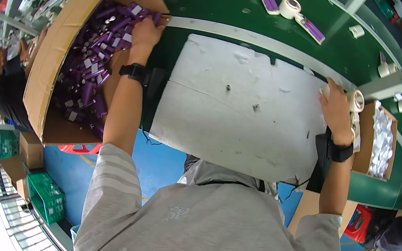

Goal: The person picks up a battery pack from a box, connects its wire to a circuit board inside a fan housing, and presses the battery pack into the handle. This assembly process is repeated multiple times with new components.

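At the left, my left hand (144,39) reaches over the right side of a cardboard box (52,40) tipped toward me. Its fingers are closed around a purple cylindrical battery cell (157,17), partly hidden by them. Many more purple cells with white tabs (94,68) lie heaped inside the box. Toward the right, my right hand (336,110) is at the right edge of a white foam sheet (238,110). Its bent fingers close on a pale roll of tape (324,91), mostly covered by the hand. Another tape roll (355,101) stands just right of that hand.
A small carton of white pieces (382,142) stands at the right on the green table (211,5). Beyond a pale rail (224,28) lie tape rolls (289,8) and purple cell packs (310,29). Another person (8,85) is at the far left, near a green crate (47,196).
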Demonstrator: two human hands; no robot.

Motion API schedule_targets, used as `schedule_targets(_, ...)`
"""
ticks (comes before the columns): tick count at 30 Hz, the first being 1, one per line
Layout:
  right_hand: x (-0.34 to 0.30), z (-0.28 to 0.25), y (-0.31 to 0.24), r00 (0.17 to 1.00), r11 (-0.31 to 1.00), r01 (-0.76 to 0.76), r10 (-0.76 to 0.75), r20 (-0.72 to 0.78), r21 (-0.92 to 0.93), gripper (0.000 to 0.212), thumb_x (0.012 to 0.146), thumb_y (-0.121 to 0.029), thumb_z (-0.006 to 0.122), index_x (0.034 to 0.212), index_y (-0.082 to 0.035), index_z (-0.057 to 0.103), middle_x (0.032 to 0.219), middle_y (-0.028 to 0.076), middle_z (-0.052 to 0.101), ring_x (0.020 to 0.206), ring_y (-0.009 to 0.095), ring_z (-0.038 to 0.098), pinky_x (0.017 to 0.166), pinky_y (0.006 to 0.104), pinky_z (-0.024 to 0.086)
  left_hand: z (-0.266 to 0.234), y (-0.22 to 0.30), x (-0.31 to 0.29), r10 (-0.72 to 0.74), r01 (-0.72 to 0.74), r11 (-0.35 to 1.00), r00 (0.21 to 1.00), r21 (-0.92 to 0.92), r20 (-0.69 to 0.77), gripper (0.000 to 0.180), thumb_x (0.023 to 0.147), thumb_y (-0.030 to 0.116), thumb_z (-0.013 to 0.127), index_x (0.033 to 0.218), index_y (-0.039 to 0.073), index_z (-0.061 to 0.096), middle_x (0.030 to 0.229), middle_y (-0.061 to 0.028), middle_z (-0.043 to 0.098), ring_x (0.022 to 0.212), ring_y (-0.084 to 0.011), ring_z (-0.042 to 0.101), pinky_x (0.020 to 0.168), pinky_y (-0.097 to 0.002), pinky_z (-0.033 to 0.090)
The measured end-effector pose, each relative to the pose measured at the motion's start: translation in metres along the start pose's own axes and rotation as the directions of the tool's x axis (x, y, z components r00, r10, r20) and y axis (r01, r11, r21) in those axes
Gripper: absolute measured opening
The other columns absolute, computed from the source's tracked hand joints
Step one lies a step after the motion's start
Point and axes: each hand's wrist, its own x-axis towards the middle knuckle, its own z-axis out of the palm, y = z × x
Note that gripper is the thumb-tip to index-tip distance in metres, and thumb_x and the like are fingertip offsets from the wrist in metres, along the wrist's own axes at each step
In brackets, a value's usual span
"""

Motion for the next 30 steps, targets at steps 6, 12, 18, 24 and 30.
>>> schedule_targets(6,-0.027,-0.047,-0.036,0.849,0.861,0.49,-0.437,-0.298,0.134,0.044,0.079,0.003,0.062,0.123,0.004,0.057,0.112,0.02,0.063,0.106,0.038,0.059,0.091,0.0443,0.047,-0.01,-0.004,-0.013,0.046,0.012,0.964,0.977,-0.266,0.208,0.037,0.092,0.029,0.058,0.118,0.004,0.063,0.102,-0.0206,0.07,0.086,-0.036,0.068,0.082,-0.0398,0.054)
schedule_targets(12,-0.054,-0.016,-0.072,0.572,0.498,0.813,-0.78,-0.256,0.301,0.038,0.074,0.005,0.062,0.112,0.003,0.062,0.108,0.014,0.063,0.109,0.031,0.059,0.092,0.0383,0.05,-0.056,0.096,-0.131,0.308,0.391,0.142,0.856,-0.91,0.416,0.038,0.102,0.018,0.045,0.133,-0.004,0.05,0.102,-0.0183,0.068,0.077,-0.0151,0.065,0.069,-0.0252,0.053)
schedule_targets(18,-0.07,0.002,-0.064,0.633,0.481,0.66,-0.769,-0.083,0.576,0.024,0.08,0.003,0.062,0.104,0.001,0.062,0.11,0.012,0.062,0.113,0.026,0.059,0.091,0.0348,0.052,-0.039,0.159,-0.195,0.466,0.528,-0.027,0.757,-0.849,0.457,0.038,0.101,0.019,0.051,0.132,-0.004,0.049,0.106,-0.0203,0.067,0.081,-0.0174,0.066,0.072,-0.0279,0.054)
schedule_targets(24,-0.072,-0.01,-0.07,0.97,0.224,0.076,-0.243,-0.02,0.972,0.015,0.094,-0.009,0.056,0.106,-0.001,0.061,0.112,0.01,0.062,0.107,0.02,0.061,0.091,0.0345,0.051,-0.027,0.211,-0.221,0.49,0.16,0.147,0.846,-0.976,0.212,0.037,0.09,0.012,0.067,0.124,0.001,0.057,0.107,-0.0157,0.065,0.086,-0.0194,0.066,0.077,-0.0314,0.053)
schedule_targets(30,-0.059,0.003,-0.047,0.97,-0.126,-0.242,-0.014,0.242,0.962,0.025,0.099,-0.023,0.054,0.107,-0.001,0.061,0.102,0.007,0.061,0.09,0.017,0.063,0.08,0.0299,0.051,-0.015,0.226,-0.214,0.617,-0.446,0.389,0.776,-0.806,-0.131,0.034,0.084,0.005,0.073,0.116,0.004,0.063,0.112,-0.0132,0.064,0.088,-0.017,0.064,0.08,-0.0307,0.052)
